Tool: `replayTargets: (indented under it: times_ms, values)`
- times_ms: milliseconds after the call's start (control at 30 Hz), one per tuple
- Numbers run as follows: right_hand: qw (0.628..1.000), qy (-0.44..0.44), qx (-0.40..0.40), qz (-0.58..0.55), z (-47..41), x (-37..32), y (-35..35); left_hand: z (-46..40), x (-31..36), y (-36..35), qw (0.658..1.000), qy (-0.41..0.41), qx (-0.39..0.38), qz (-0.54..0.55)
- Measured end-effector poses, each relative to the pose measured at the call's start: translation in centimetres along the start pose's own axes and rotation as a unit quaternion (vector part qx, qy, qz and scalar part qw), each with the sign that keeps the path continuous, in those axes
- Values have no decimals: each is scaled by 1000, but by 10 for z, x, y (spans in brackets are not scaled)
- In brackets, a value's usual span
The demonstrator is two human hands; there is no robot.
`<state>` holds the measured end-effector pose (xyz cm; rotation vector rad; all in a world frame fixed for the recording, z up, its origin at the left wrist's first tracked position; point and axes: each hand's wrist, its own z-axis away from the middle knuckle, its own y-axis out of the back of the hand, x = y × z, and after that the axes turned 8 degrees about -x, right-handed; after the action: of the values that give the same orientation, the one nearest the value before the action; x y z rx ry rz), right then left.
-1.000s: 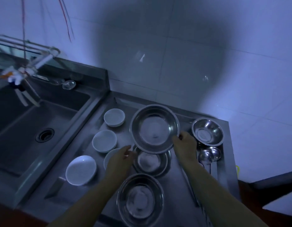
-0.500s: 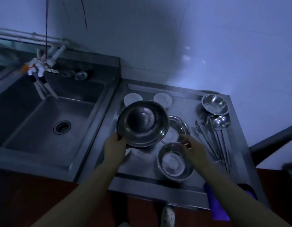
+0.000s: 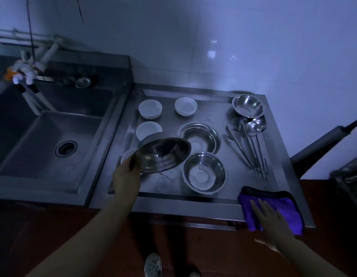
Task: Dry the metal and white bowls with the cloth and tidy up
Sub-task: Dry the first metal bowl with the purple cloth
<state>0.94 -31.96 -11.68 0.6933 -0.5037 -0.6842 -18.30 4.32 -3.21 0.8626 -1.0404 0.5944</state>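
Note:
My left hand (image 3: 126,177) grips the rim of a large metal bowl (image 3: 163,154), held tilted above the steel drainboard (image 3: 223,192). My right hand (image 3: 270,218) lies flat with straight fingers on a purple cloth (image 3: 281,206) at the drainboard's front right corner. Two more metal bowls rest on the board, one in the middle (image 3: 200,137) and one nearer me (image 3: 204,172). A smaller metal bowl (image 3: 247,105) stands at the back right. White bowls (image 3: 150,108) (image 3: 186,106) (image 3: 148,130) sit at the back left; another white bowl (image 3: 127,156) is partly hidden behind the held bowl.
A deep steel sink (image 3: 53,136) with a drain lies to the left, a tap (image 3: 27,74) above it. Ladles and tongs (image 3: 251,144) lie along the drainboard's right side. A dark handle (image 3: 323,144) juts in from the right. My shoe (image 3: 152,264) shows on the floor.
My right hand left the near metal bowl and moved down-right onto the purple cloth. My left hand alone holds the large bowl, now tilted lower. The view shifted left and down.

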Motion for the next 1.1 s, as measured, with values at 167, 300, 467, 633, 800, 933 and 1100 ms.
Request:
replayTargets:
  times_ms: [167, 300, 467, 633, 800, 933, 1100]
  values:
    - [995, 12, 94, 30, -10, 14, -8, 19, -1, -19, 998, 13, 20, -49]
    - [990, 56, 128, 13, -9, 24, -10, 40, -1, -32, 999, 6, 37, -27]
    - [987, 63, 148, 24, -3, 30, -12, 67, 7, -45, 998, 14, 45, 28]
    - [936, 31, 190, -295, 14, 26, 21, 86, 25, -42, 997, 16, 34, 63]
    - [812, 98, 280, -503, 44, 1, 91, 95, 55, -33, 995, -13, 49, 81]
    - [711, 179, 375, -567, 74, -40, 159, 98, 86, -28, 989, -25, 21, 143]
    - [682, 243, 586, -365, 105, -99, 221, 99, 121, -26, 978, -70, -26, 194]
